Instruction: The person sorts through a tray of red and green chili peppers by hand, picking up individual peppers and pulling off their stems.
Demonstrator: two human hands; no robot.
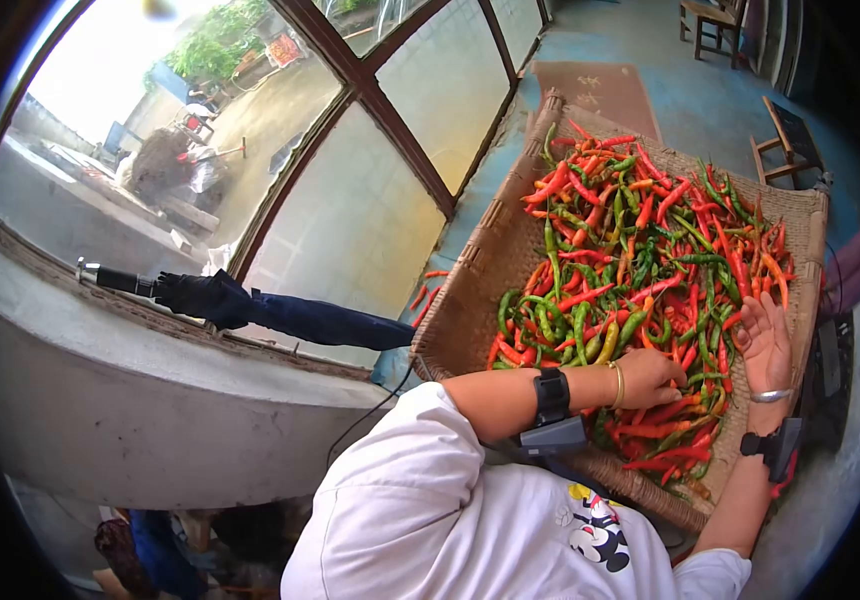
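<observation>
Red, green and orange chili peppers [590, 270] lie heaped in a large rectangular woven basket [475, 270]. My left hand [650, 378] rests low over the near part of the heap, its fingers curled down among the chilies. What those fingers hold, if anything, is hidden. At the basket's right side my right hand [765, 345] is open, palm turned up and fingers stretched out, lying against the peppers with none gripped in it. Bands with grey devices circle both forearms; each wrist also has a bangle.
A folded dark umbrella [330, 318] lies along the window ledge [200, 370] on the left, its tip by the basket. Framed glass panes [350, 215] rise behind it. Beyond the basket are a low wooden chair [788, 140] and another wooden seat [715, 22] on the blue floor.
</observation>
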